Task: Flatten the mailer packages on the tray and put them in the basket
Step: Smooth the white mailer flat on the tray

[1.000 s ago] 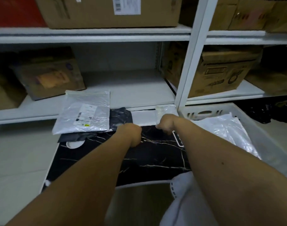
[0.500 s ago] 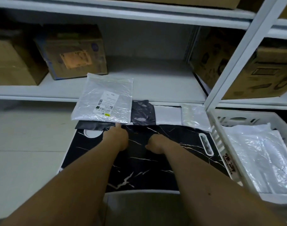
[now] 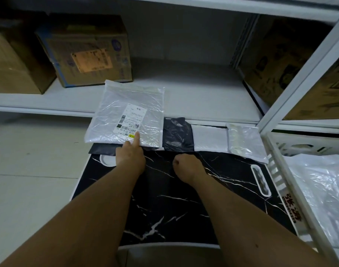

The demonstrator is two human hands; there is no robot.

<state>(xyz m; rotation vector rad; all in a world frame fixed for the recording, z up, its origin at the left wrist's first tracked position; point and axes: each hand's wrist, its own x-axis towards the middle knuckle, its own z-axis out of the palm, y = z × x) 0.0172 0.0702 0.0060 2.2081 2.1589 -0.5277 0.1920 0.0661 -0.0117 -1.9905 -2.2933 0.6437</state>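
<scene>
A black marble-patterned tray (image 3: 184,199) lies on the floor in front of me. Along its far edge sit a large clear mailer with a shipping label (image 3: 126,116), a black mailer (image 3: 177,134), a white bubble mailer (image 3: 210,138) and a small clear mailer (image 3: 243,141). My left hand (image 3: 130,155) has its index finger stretched out, the tip touching the near edge of the large clear mailer. My right hand (image 3: 188,166) is a closed fist over the tray and holds nothing. A white basket (image 3: 276,170) at the right holds a clear plastic mailer (image 3: 322,193).
White metal shelving (image 3: 193,93) stands right behind the tray, with cardboard boxes (image 3: 87,49) on its low shelf at left and right. A white upright post (image 3: 299,74) rises beside the basket. Pale tiled floor (image 3: 30,170) lies to the left.
The view has tilted down and left. My right hand drew back from the small clear mailer to the tray's middle. My left index finger has stretched out onto the large clear mailer.
</scene>
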